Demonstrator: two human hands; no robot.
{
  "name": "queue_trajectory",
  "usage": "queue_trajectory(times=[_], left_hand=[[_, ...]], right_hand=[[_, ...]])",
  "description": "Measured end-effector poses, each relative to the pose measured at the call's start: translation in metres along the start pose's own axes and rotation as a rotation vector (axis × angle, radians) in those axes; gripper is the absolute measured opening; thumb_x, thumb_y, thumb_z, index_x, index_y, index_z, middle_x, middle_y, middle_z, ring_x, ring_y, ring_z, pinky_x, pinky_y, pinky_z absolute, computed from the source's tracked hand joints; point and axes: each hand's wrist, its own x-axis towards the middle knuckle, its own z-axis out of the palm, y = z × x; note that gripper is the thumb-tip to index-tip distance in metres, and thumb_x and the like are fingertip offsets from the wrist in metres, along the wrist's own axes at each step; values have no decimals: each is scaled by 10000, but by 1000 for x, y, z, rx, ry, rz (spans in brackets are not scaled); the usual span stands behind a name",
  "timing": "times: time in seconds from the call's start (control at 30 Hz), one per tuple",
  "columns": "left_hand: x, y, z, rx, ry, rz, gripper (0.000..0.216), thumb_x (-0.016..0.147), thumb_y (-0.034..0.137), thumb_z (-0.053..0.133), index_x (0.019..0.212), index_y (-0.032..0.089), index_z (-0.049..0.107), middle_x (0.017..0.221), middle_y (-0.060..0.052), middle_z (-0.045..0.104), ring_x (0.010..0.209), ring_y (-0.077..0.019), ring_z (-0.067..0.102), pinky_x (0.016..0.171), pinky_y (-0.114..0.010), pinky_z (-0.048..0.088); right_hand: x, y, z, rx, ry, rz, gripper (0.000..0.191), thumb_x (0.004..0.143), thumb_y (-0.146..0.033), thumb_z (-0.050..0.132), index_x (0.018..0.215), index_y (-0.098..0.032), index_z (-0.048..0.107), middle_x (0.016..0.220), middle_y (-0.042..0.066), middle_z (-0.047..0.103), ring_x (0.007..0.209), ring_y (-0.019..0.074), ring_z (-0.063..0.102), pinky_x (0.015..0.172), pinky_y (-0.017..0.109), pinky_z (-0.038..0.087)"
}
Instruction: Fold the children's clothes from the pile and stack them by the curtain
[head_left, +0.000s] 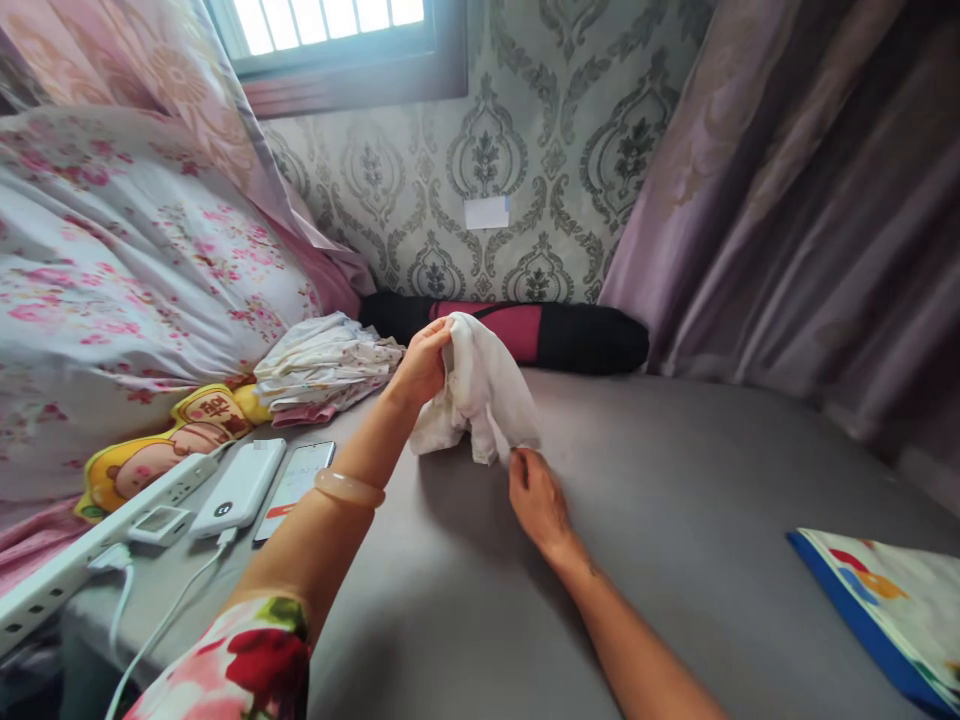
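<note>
My left hand is raised above the grey bed sheet and closed on the top of a small white cloth, which hangs down crumpled. My right hand sits lower, close to the sheet, its fingers pinching the cloth's bottom edge. A pale bangle circles my left wrist, and a red floral sleeve covers my upper arm.
A folded pile of light clothes lies to the left. A phone, a white power bank, a power strip and a yellow cartoon cushion lie at the left edge. A black-and-pink bolster rests against the wall. Floral bedding is heaped left; a blue-edged cloth lies right.
</note>
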Motion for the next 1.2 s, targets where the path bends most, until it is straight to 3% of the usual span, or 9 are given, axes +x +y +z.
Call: queue_trajectory(times=[0.17, 0.3, 0.4, 0.5, 0.7, 0.8, 0.93, 1.1, 1.2], left_hand=[[-25, -9, 29, -80, -134, -75, 214, 751, 339, 697, 841, 167, 607, 680, 36, 597, 576, -80, 557, 551, -178, 442], [-42, -12, 48, -30, -229, -122, 258, 772, 401, 669, 874, 168, 626, 715, 8, 615, 616, -111, 579, 552, -201, 450], [-52, -16, 59, -30, -289, -148, 306, 748, 438, 685, 892, 171, 646, 770, -20, 643, 652, -137, 598, 569, -224, 460], [-58, -25, 63, -26, -335, -181, 332, 744, 457, 689, 919, 176, 665, 810, -37, 663, 684, -152, 610, 590, -235, 466], [-63, -52, 50, 5, -371, -256, 256, 741, 311, 682, 971, 199, 667, 829, -11, 653, 668, -121, 587, 580, -212, 448], [-67, -63, 46, 33, -449, -273, 353, 661, 137, 640, 1004, 216, 667, 926, -16, 654, 748, -132, 588, 623, -213, 451], [-72, -77, 48, 87, -506, -298, 410, 652, 109, 611, 1042, 235, 640, 963, -18, 644, 751, -130, 579, 638, -223, 447], [-75, -100, 51, 265, -472, -316, 304, 690, 186, 633, 992, 224, 643, 828, 1, 631, 681, -115, 557, 604, -211, 426], [-77, -108, 50, 315, -469, -305, 223, 707, 242, 641, 924, 193, 651, 853, -16, 645, 739, -133, 573, 653, -219, 440]], right_hand=[[15, 3, -30, 152, 314, 17, 431, 927, -496, 351, 1106, -147, 528, 1066, 150, 600, 1031, 234, 563, 927, 366, 434], [19, -1, -53, 264, 262, -83, 497, 894, -541, 434, 1203, -164, 526, 1161, 135, 577, 1093, 233, 532, 931, 368, 430], [24, 2, -68, 389, 184, -121, 441, 911, -536, 426, 1059, -173, 628, 1013, 78, 631, 945, 202, 574, 839, 325, 455], [30, 13, -90, 494, 165, -70, 448, 901, -544, 446, 993, -163, 662, 841, 29, 651, 770, 163, 576, 714, 271, 458], [31, 29, -156, 626, 303, 152, 361, 763, -458, 650, 984, -173, 667, 812, 26, 684, 629, 137, 564, 555, 227, 431], [22, 29, -186, 606, 192, 251, 353, 704, -408, 693, 972, -180, 667, 702, 15, 668, 521, 129, 532, 464, 219, 390], [12, 40, -207, 505, -91, 322, 307, 689, -405, 681, 897, -178, 688, 662, 10, 665, 511, 136, 540, 459, 225, 396], [12, 78, -201, 248, -395, 255, 235, 712, -374, 640, 708, -151, 714, 615, -12, 640, 551, 126, 541, 488, 203, 382], [15, 95, -191, 115, -567, 265, 208, 728, -318, 587, 707, -152, 713, 580, -34, 616, 534, 115, 515, 481, 197, 359]])
